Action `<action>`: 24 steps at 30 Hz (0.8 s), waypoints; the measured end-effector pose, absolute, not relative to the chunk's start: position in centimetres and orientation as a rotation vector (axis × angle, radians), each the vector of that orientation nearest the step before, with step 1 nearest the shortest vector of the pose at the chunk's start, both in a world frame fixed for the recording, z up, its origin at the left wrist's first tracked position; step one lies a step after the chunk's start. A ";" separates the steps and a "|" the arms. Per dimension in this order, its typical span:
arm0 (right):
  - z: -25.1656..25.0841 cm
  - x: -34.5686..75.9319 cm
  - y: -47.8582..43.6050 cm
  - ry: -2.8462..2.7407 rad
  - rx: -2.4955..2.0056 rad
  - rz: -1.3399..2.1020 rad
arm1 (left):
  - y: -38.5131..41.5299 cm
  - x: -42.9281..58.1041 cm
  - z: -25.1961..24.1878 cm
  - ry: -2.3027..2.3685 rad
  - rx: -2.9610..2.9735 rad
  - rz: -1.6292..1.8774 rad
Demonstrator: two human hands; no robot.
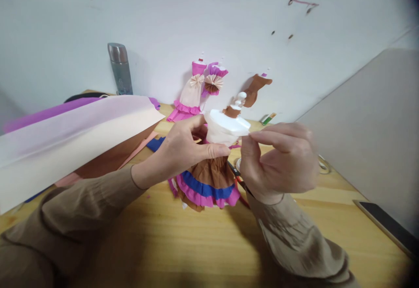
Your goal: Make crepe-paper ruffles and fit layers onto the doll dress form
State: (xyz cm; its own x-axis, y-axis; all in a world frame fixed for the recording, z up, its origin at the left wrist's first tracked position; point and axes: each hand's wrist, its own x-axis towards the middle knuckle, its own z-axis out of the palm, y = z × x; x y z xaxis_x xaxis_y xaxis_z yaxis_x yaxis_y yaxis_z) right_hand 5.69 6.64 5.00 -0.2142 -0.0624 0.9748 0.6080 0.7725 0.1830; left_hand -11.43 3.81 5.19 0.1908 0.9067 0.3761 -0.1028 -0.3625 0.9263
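We hold a small dress form [231, 121].
Our left grip [181, 148] clasps its waist, our right grip [284, 161] pinches its pale bodice [218, 136]; three dressed forms [191, 90] line the worktop's [170, 244] far side.

Near middle, the bare pale wooden tabletop [163, 248] leaves passage between the two brown-sleeved forearms [81, 209]; another strip runs between the right hand [283, 157] and the flat, dark-faced phone [391, 222] at right. Broad cream paper sheets [81, 144] block the left, three small paper-dressed mannequins [192, 90] the far middle. Red-and-black scissors [234, 169] crowd the right hand.
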 end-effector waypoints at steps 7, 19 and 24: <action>5.0 5.8 6.9 -1.668 -0.424 -0.671 | 4.0 -11.5 4.9 0.764 1.492 1.307; 5.4 6.1 7.4 -1.735 -0.460 -0.620 | 4.6 -11.2 4.3 0.713 1.519 1.363; 5.4 6.1 7.4 -1.721 -0.479 -0.649 | 4.6 -11.3 4.5 0.752 1.518 1.354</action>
State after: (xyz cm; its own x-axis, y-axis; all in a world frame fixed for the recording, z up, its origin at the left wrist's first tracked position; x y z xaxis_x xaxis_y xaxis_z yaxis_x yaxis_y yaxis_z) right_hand 6.13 7.39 5.44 -0.2398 -0.0206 0.9706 0.6250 0.7618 0.1706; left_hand -11.28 4.55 4.49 0.2026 0.8955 0.3963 -0.1366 -0.3749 0.9169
